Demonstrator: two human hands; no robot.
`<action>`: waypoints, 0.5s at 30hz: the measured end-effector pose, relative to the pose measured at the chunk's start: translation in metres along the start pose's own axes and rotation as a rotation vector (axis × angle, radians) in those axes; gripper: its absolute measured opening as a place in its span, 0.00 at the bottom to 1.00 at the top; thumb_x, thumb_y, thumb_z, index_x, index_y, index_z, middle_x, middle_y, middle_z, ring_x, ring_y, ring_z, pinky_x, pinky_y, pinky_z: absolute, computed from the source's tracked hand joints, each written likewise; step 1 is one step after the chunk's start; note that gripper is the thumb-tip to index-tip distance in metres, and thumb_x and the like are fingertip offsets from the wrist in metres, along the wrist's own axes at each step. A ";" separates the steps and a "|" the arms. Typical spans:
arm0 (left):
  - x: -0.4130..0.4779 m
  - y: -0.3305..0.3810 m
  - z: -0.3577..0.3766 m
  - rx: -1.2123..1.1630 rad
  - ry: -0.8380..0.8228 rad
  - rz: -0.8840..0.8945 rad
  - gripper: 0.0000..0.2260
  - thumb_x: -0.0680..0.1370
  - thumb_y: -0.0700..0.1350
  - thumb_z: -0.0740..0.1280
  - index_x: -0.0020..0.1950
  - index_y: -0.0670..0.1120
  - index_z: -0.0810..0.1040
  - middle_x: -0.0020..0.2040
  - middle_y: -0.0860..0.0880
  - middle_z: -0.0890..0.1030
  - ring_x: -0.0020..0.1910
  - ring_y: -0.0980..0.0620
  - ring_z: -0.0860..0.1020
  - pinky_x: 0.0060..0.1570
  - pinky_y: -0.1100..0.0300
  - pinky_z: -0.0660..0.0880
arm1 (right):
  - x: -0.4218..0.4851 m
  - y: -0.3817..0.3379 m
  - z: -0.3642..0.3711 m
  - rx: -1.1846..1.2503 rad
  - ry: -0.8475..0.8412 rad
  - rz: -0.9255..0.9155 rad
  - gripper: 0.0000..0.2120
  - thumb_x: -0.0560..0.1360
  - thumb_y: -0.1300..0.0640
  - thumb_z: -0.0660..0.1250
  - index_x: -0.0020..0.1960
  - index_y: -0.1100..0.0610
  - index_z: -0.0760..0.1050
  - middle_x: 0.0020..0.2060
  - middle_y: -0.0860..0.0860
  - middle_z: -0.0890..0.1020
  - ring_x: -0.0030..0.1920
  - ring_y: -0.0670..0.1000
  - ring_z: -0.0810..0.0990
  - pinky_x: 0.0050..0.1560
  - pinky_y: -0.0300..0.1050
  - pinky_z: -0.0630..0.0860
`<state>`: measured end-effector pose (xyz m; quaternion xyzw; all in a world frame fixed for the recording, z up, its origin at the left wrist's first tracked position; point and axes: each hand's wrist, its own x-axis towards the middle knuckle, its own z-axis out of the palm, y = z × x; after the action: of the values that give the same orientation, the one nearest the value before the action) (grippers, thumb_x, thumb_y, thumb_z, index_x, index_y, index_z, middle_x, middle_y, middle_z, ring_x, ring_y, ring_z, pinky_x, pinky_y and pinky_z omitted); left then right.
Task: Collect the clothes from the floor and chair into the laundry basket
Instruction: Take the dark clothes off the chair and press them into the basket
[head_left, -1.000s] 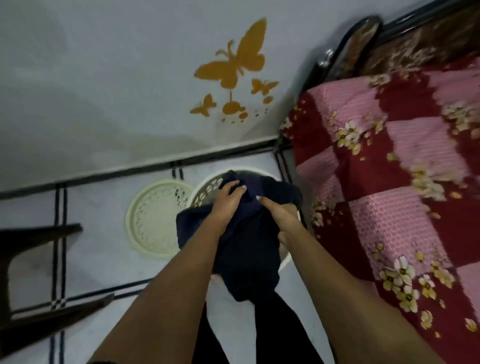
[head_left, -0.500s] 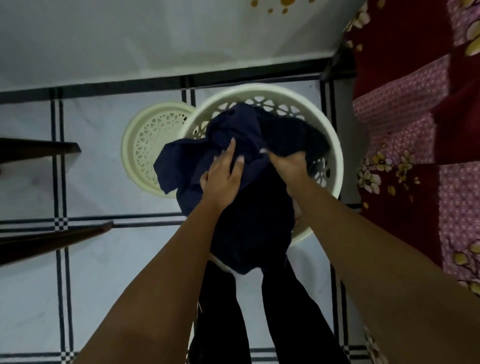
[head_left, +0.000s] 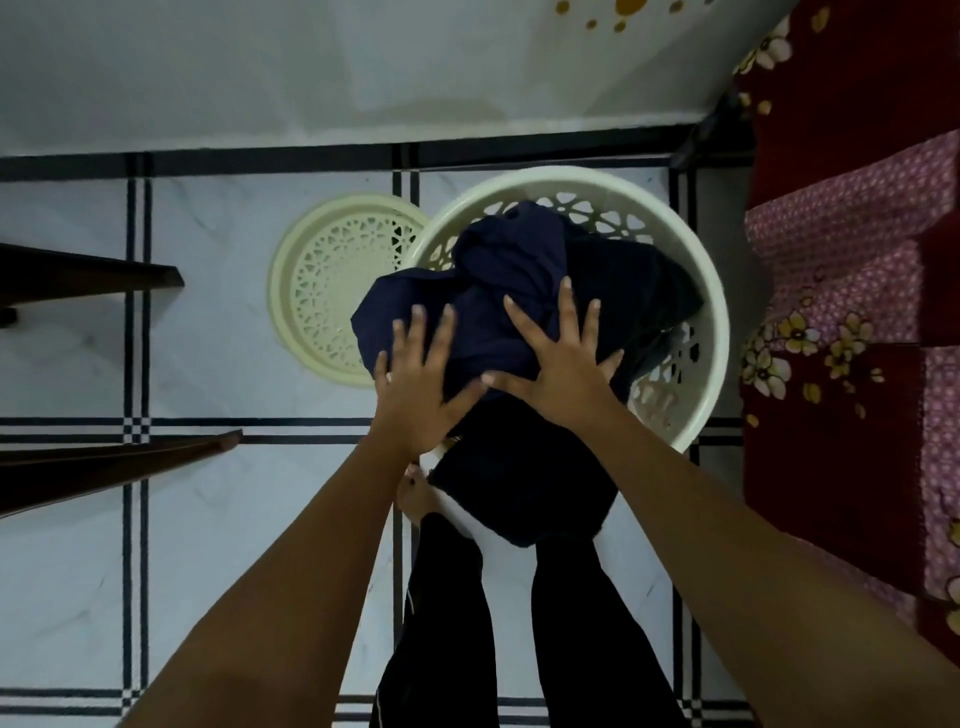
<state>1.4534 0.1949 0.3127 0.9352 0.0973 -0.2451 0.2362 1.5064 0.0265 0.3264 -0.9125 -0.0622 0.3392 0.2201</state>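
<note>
A round cream laundry basket (head_left: 711, 312) with a pierced wall stands on the tiled floor below me. Dark navy clothes (head_left: 519, 270) are heaped in it and spill over its near and left rim. My left hand (head_left: 415, 384) lies flat on the heap's left side, fingers spread. My right hand (head_left: 561, 364) lies flat beside it on the middle of the heap, fingers also spread. Neither hand grips the cloth. The basket's inside is mostly hidden by the clothes.
The basket's cream lid (head_left: 332, 291) lies flat on the floor to its left. A dark wooden chair (head_left: 104, 462) juts in from the left edge. A bed with a red and pink floral cover (head_left: 852, 312) fills the right side. My legs in dark trousers (head_left: 519, 623) stand below.
Both hands have let go of the navy clothes and now rest flat with spread fingers on the heap. The view has tilted down over the basket.
</note>
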 end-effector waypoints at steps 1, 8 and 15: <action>0.005 -0.005 0.004 0.085 -0.068 0.089 0.51 0.62 0.78 0.49 0.78 0.55 0.42 0.80 0.47 0.43 0.79 0.43 0.43 0.74 0.41 0.48 | 0.008 0.006 0.007 -0.034 -0.040 0.018 0.42 0.68 0.30 0.62 0.73 0.32 0.42 0.76 0.49 0.31 0.75 0.62 0.31 0.65 0.79 0.46; 0.063 -0.006 0.055 0.354 -0.276 0.208 0.59 0.60 0.74 0.66 0.76 0.54 0.32 0.78 0.46 0.34 0.77 0.36 0.37 0.67 0.27 0.46 | 0.059 0.054 0.040 -0.117 -0.170 0.113 0.44 0.67 0.30 0.63 0.74 0.34 0.40 0.77 0.51 0.34 0.76 0.60 0.32 0.65 0.79 0.48; 0.115 -0.027 0.120 0.430 -0.301 0.175 0.55 0.64 0.69 0.70 0.78 0.51 0.39 0.79 0.44 0.48 0.74 0.37 0.60 0.65 0.38 0.66 | 0.111 0.083 0.103 -0.198 -0.177 0.134 0.42 0.70 0.33 0.61 0.76 0.41 0.44 0.77 0.56 0.37 0.76 0.62 0.35 0.65 0.79 0.48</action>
<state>1.4951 0.1674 0.1521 0.9217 -0.0743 -0.3751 0.0644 1.5218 0.0183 0.1545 -0.8984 -0.0532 0.4244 0.0995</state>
